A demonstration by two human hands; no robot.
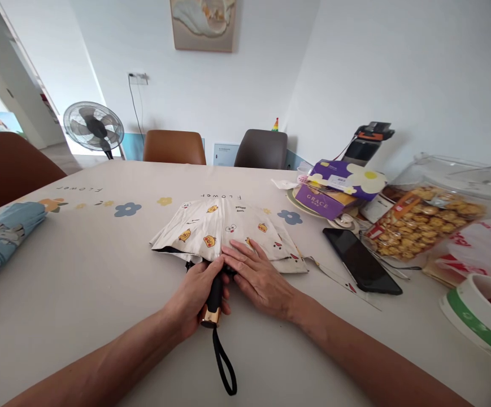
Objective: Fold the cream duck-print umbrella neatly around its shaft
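Observation:
A white folding umbrella (198,229) with yellow cartoon chicks lies on the table, its canopy loosely collapsed and partly fanned out. My left hand (196,291) is wrapped round its black handle (215,297), which ends in a gold cap and a black wrist strap (225,362). Flat on the canopy near the handle rests my right hand (260,277), fingers stretched out over the fabric. A thin strip of the umbrella's fabric (342,282) trails off to the right. Part of the handle's top is hidden under my hands.
A folded blue umbrella (10,237) lies at the left. On the right are a black phone (361,260), purple boxes (324,200), a clear jar of snacks (435,217) and a white-green roll (478,322). Chairs (174,147) and a fan (94,127) stand beyond the table (101,333).

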